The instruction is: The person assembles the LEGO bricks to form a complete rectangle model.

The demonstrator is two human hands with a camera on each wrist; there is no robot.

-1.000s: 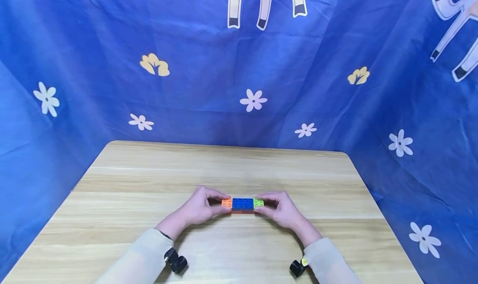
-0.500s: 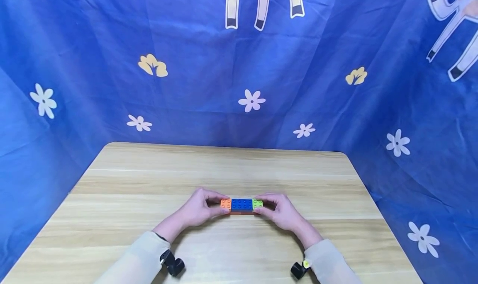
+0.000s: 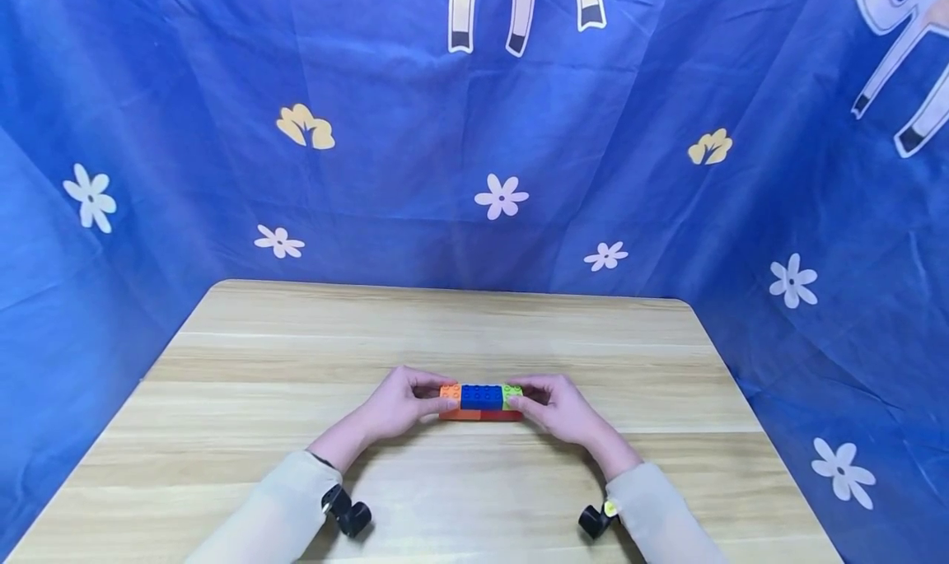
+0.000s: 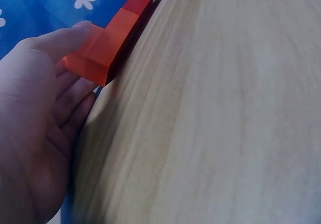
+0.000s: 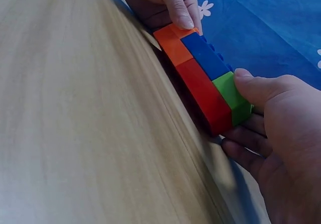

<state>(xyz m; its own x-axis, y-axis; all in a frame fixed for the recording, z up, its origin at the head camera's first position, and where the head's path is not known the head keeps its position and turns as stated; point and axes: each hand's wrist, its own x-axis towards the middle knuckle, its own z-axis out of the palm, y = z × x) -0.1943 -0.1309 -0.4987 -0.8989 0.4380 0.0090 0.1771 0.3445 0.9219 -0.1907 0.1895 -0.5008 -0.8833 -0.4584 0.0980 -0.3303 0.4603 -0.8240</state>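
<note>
A bar of joined toy building bricks (image 3: pixel 482 397) lies between my two hands. Its upper row has an orange brick (image 3: pixel 450 391) on the left, a blue brick (image 5: pixel 205 56) in the middle and a lime green brick (image 5: pixel 233 98) on the right. Under them run another orange brick (image 4: pixel 113 35) and a red brick (image 5: pixel 205 96). My left hand (image 3: pixel 396 402) pinches the orange end, thumb on the near side. At the green end, my right hand (image 3: pixel 561 407) grips with the thumb on the near face; its other fingers reach behind and below.
The bricks are close over a light wood-grain table (image 3: pixel 445 333). A blue curtain (image 3: pixel 385 193) with white flowers hangs behind it and along both sides. Each wrist wears a small black camera, the left camera (image 3: pixel 346 510) and right camera (image 3: pixel 596 521).
The brick bar has tipped and risen slightly, so its near face with the orange and red lower row shows more. Both hands keep their hold and have shifted slightly with it.
</note>
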